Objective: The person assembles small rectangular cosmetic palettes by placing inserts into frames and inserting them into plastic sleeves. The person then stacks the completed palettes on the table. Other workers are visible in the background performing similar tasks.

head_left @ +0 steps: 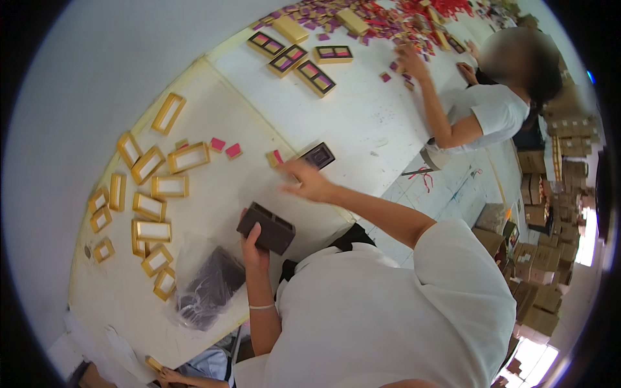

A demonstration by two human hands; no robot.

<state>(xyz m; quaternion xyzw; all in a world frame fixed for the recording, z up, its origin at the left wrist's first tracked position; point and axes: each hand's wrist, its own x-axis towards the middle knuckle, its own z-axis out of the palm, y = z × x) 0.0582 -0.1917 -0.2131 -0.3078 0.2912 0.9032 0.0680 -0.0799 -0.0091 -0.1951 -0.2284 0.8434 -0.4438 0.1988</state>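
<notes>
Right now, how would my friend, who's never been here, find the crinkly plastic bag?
Start at the long white table, then go to the gold rectangular frames on its left side. The clear plastic bag lies just right of the lowest frames, below and left of the person's left hand. Unlike the frames, it's crinkled and see-through, with something dark brown inside.

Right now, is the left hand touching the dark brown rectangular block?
Touching. The head view shows the left hand holding the dark brown block, thumb against it.

Packing workshop, long worktable, stacked cartons
</notes>
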